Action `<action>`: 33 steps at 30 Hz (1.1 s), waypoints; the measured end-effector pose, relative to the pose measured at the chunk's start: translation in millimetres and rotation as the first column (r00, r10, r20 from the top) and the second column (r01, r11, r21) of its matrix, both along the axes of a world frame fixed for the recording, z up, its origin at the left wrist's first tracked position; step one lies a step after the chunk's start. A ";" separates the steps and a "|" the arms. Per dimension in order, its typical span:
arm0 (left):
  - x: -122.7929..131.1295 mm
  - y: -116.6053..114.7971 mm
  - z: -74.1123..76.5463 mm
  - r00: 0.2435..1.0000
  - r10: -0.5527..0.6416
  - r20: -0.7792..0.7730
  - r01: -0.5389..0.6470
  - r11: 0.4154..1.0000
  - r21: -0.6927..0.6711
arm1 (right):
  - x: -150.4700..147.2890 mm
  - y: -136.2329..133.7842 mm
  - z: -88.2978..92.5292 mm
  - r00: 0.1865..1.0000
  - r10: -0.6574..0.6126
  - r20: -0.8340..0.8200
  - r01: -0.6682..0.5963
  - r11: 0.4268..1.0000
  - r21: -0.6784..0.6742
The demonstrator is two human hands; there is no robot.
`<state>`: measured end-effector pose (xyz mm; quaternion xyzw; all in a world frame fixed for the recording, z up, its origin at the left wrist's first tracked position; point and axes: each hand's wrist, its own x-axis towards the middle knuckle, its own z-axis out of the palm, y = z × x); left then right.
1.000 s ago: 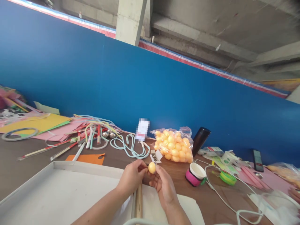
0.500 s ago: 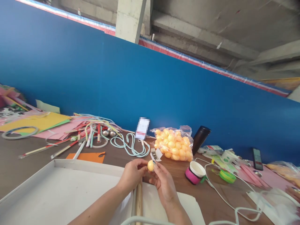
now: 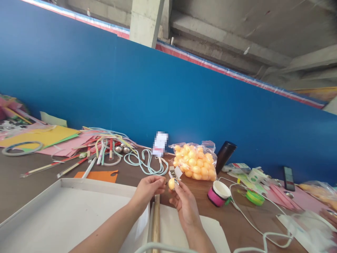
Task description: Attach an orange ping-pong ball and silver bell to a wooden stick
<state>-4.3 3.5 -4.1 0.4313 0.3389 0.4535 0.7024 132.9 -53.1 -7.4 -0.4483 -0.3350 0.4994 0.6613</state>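
Note:
In my right hand, the thumb and fingers grip an orange ping-pong ball. A small shiny silvery piece shows at the ball's right side, by the fingertips. My left hand is just left of the ball and apart from it, thumb and forefinger pinched together. Whatever lies between those fingertips is too small to make out. Right behind the ball stands a small open white box with tiny metallic pieces inside. Farther back lies a clear bag of ping-pong balls.
A shallow white tray and a wooden stick lie below my arms. To the right are a pink-banded cup, a black bottle and a white cable. Pale blue cord and coloured paper are on the left.
My left hand has drawn off the ball, slightly to the left. The ball has shifted a little to the right and up in my right hand's grip.

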 end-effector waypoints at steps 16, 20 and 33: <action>-3.8 -2.8 -0.9 0.952 -0.143 0.271 0.167 0.984 -0.066 | -1.9 0.5 -1.8 0.975 0.003 0.224 -0.005 1.000 0.007; -3.8 -3.9 -1.2 0.947 -0.147 0.287 0.174 0.982 -0.073 | -3.7 -0.1 0.8 0.967 -0.004 0.256 0.001 1.000 0.013; -6.7 -3.2 -2.2 0.952 -0.206 0.228 0.238 0.964 -0.122 | -4.3 -0.7 0.5 0.967 0.014 0.253 -0.024 0.999 0.037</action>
